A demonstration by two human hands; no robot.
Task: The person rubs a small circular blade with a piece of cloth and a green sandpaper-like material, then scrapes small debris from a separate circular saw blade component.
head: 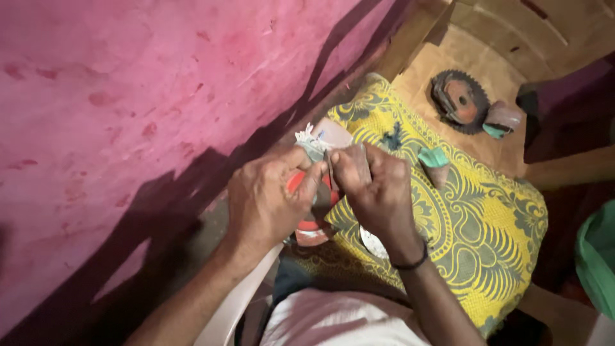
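Observation:
My left hand [269,202] and my right hand [378,189] meet over a yellow patterned cloth [493,224]. Both pinch a small thin dark piece [328,168] between thumb and fingers, held upright between them. Under the hands lies a red round disc [312,224], partly hidden. A scrap of torn pale paper [309,139] sticks out just above my left fingers. A black band circles my right wrist.
A pink wall [128,96] runs along the left. On a wooden surface at the top right lie a toothed saw disc [459,101] and a small rounded object [501,120]. A green-tipped piece [434,161] rests on the cloth. A green container [599,256] is at the right edge.

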